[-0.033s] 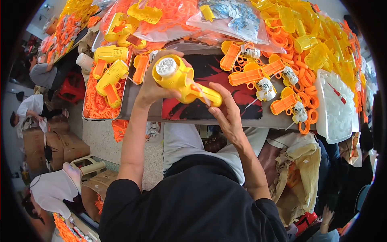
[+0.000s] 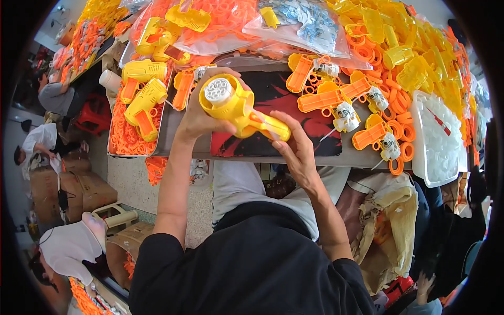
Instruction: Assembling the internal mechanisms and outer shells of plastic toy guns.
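Yellow plastic gun-shaped toy with white holed nose | left hand is clasping its round barrel | right hand is pinching its handle | black-and-red mat is lying below

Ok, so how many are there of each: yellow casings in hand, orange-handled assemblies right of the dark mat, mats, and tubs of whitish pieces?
Held pistol-shaped yellow casing: 1
Orange-handled assemblies with white mechanisms: 4
Red-printed dark mat: 1
Plastic tub of whitish pieces: 1
Total: 7

Speckled pale floor, red stool
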